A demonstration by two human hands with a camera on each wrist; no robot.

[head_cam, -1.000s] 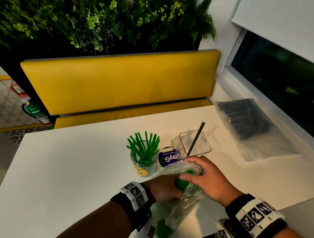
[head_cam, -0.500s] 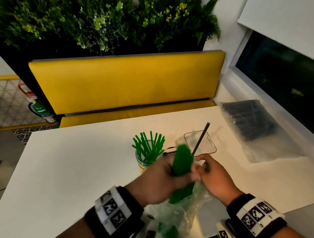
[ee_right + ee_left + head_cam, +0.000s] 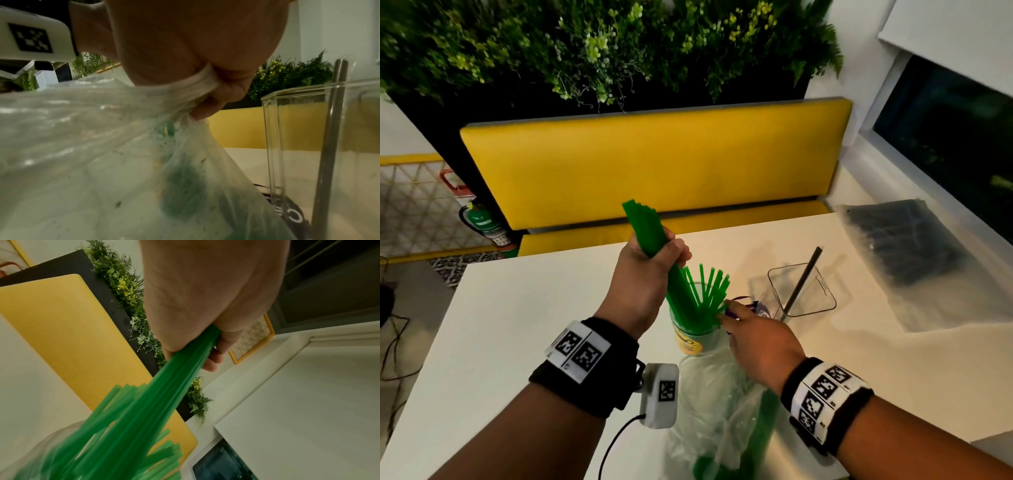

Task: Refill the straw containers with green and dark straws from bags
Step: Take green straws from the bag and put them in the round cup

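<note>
My left hand (image 3: 650, 270) grips a thick bundle of green straws (image 3: 643, 226) around its middle; the bundle's lower end dips into the round cup (image 3: 690, 337) that holds several green straws (image 3: 710, 286). The left wrist view shows the same bundle (image 3: 164, 395) running from the fist down among the cup's straws. My right hand (image 3: 753, 334) pinches the rim of the clear plastic bag (image 3: 717, 404), bunched in its fingers (image 3: 207, 110), with green straws left inside. A clear square container (image 3: 803, 291) to the right holds one dark straw (image 3: 804, 277).
A clear bag of dark straws (image 3: 907, 246) lies at the table's right side near the window. A purple-labelled item (image 3: 758, 308) sits between cup and container. A yellow bench (image 3: 654, 164) runs behind the white table (image 3: 517, 325).
My left hand pulled the green bundle out of the bag, lifted it and brought its lower end into the cup. The right hand kept hold of the bag's rim.
</note>
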